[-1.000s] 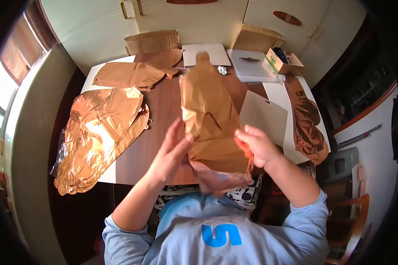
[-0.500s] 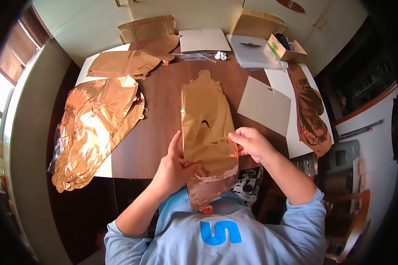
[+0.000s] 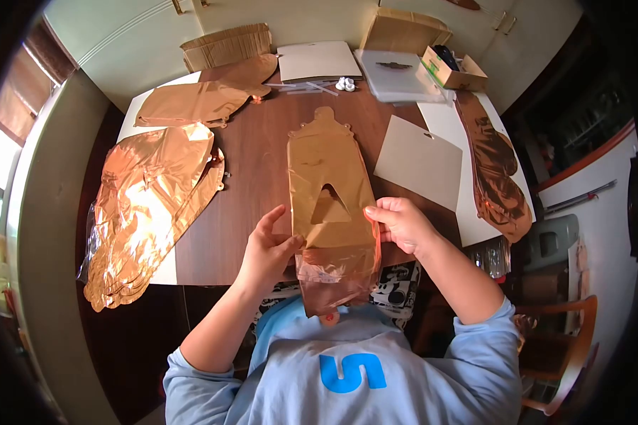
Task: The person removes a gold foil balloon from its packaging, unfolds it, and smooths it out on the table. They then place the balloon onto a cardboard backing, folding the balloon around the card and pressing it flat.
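Note:
A flat copper-coloured foil balloon [image 3: 326, 156], with a triangular cut-out like a letter A, lies lengthwise before me. Its lower end hangs past the table edge toward my lap, where it looks pinkish, crinkled and partly see-through. My right hand [image 3: 400, 225] is closed, pinching the balloon's right edge between thumb and fingers. At the left edge, my left hand [image 3: 266, 248] has its fingers spread, and its thumb tip touches the foil. Any of its fingers under the sheet are hidden.
Stacked foil balloons [image 3: 156, 191] cover the table's left side; more foil [image 3: 184, 103] lies behind them. A darker foil piece [image 3: 493, 163] is at right, beside a pale card [image 3: 418, 159]. At the back are white strips [image 3: 305, 88], a clear plastic case [image 3: 397, 74] and an open box [image 3: 454, 71].
My left thumb has shifted from over the foil to its left edge. The balloon's cut-out has opened from a narrow slit into a clear triangle. My right hand keeps its pinch.

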Demonstrator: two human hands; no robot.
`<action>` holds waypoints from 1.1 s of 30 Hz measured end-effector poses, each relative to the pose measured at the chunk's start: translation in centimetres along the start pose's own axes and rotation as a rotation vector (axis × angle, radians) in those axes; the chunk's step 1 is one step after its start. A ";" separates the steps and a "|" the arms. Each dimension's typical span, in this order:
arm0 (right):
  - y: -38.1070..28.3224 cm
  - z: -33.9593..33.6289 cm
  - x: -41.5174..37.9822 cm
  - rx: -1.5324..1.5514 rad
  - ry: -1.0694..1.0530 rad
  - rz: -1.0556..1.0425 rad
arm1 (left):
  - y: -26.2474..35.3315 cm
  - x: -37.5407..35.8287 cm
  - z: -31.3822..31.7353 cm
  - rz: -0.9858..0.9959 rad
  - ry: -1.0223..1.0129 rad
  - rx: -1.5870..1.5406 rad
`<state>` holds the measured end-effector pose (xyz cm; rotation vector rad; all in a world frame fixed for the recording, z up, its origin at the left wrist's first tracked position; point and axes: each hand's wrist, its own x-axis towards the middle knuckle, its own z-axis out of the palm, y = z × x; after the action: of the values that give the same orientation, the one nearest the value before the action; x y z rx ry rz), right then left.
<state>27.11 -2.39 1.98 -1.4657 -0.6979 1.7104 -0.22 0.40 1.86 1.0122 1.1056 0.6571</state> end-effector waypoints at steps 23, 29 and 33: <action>-0.1 0.4 -1.1 -0.125 0.031 -0.023 | 0.3 -1.6 0.9 -0.033 0.083 -0.002; -0.5 -0.8 -1.7 -0.543 -0.028 0.042 | -0.4 -1.5 0.8 -0.012 0.081 0.018; -0.5 -0.3 -2.3 -0.555 -0.029 0.037 | -1.3 -1.5 0.8 0.043 0.084 0.054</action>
<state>27.59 -4.00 3.58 -1.8301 -1.2386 1.6409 0.01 -1.70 1.34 1.0649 1.1828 0.7125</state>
